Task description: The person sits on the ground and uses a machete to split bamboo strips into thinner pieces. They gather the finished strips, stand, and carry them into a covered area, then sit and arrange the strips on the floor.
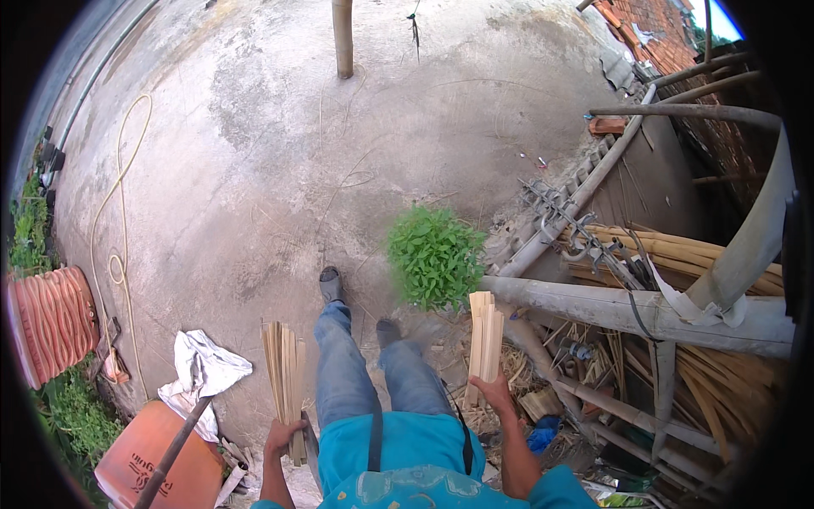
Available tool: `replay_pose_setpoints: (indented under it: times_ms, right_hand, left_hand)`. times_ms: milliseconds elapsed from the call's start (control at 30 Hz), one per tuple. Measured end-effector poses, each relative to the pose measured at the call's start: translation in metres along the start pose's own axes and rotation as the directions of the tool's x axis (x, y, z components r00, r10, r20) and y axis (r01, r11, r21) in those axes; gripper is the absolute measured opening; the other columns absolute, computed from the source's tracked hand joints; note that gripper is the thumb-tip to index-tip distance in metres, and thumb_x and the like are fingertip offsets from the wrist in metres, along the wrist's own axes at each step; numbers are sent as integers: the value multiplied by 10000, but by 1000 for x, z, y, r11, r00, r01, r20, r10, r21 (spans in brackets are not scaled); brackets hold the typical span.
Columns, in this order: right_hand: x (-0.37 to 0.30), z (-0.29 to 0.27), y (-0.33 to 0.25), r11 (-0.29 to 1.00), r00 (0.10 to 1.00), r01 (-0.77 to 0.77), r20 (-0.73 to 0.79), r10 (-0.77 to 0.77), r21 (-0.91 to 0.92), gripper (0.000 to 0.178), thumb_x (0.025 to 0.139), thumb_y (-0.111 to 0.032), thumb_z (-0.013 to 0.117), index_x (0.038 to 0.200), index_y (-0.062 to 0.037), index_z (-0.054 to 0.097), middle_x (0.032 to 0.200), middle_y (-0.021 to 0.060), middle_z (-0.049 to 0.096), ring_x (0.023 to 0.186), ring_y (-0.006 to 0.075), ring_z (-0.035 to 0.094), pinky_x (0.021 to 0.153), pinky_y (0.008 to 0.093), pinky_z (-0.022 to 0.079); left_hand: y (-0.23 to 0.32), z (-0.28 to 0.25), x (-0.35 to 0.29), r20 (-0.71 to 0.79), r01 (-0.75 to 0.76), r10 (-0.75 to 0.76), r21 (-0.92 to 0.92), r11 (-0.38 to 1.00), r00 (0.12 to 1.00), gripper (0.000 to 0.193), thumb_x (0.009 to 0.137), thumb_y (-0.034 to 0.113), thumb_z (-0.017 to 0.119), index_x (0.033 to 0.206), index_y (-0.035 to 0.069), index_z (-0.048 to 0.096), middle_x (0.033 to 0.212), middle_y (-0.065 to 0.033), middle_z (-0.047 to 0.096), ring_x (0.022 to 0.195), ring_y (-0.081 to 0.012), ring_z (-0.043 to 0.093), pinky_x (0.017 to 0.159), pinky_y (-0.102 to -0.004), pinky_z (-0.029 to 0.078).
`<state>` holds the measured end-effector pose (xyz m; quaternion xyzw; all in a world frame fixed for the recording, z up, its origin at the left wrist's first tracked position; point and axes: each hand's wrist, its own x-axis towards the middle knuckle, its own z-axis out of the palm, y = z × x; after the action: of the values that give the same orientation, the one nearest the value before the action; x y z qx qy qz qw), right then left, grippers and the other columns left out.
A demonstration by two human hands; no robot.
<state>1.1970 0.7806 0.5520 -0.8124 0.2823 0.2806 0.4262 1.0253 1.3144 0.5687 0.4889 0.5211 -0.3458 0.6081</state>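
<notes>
Wooden strips [487,329] are seen in the head view in two bundles, one in each hand, out over the concrete surface [212,229]. The left bundle [285,373] is clamped near its lower end by the curled fingers of the left hand [282,435], its far end slightly fanned; the right bundle [483,352] is gripped low by the right hand [498,393], thumb closed on it, the other fingers mostly hidden. By the surface's right edge, grey poles [585,305] are found near that bundle. Probably, both bundles are best squeezed firmly, their ends evened so that nothing slips out, and the poles avoided.
</notes>
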Motion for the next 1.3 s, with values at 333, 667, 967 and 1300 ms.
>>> replay_pose_setpoints:
  times_ms: [333, 667, 967, 1300]
  right_hand:
    - [17, 86, -63, 945, 929, -262, -213, 302, 195, 668, 755, -232, 876, 1289, 33, 574, 1129, 162, 700, 1024, 256, 692, 898, 373, 554]
    - [0, 166, -151, 851, 842, -454, -184, 507, 264, 755, 716, -325, 900, 1270, 61, 563, 1160, 196, 693, 1063, 287, 695, 925, 385, 551]
    - [15, 206, -184, 669, 703, -647, -52, 709, 367, 843, 687, -412, 918, 1303, 38, 560, 1221, 215, 687, 1125, 316, 683, 944, 406, 551]
    - [106, 146, -239, 544, 615, -695, -4, 789, 471, 900, 640, -457, 926, 1292, 39, 553, 1216, 239, 686, 1121, 339, 691, 957, 432, 551]
  left_hand:
    - [166, -93, 92, 53, 121, -142, 282, 952, 988, 262, 793, 90, 785, 1008, -23, 687, 790, -94, 691, 634, -218, 682, 584, -368, 579]
    - [421, -115, 117, 57, -29, 3, 461, 887, 998, 195, 820, 69, 735, 979, -26, 673, 754, -97, 680, 601, -221, 675, 576, -363, 578]
    - [591, 12, 146, 201, -234, 123, 744, 626, 972, 287, 765, 92, 790, 1012, -31, 707, 817, -77, 716, 706, -173, 685, 654, -334, 559]
    - [744, 259, 165, 434, -426, 32, 864, 270, 900, 432, 729, 158, 832, 1114, 17, 699, 981, -128, 766, 913, -222, 735, 838, -377, 573]
